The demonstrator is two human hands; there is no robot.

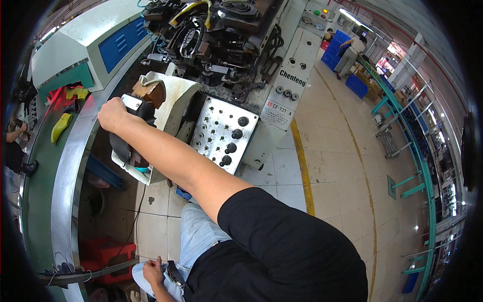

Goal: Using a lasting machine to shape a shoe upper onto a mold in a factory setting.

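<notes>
My right arm reaches across to the far left, where my right hand [111, 115] is closed at a black leather-like piece [146, 111] by a small silver plate [132, 102]. Its fingers curl out of sight, so what they grip is hidden. Around this spot is a worn white machine housing [173, 98], with a brown leather-like flap [152, 91] at its top. My left hand [152, 272] hangs low beside my thigh, fingers loosely curled with the thumb up, and nothing shows in it.
A control panel [214, 121] with black knobs is under my right forearm. Left of the machine runs a green conveyor [43, 186] with a metal rim, carrying a yellow-green shoe last [61, 128]. A red stool [108, 256] stands below. Another person [352, 53] bends near blue crates [334, 50].
</notes>
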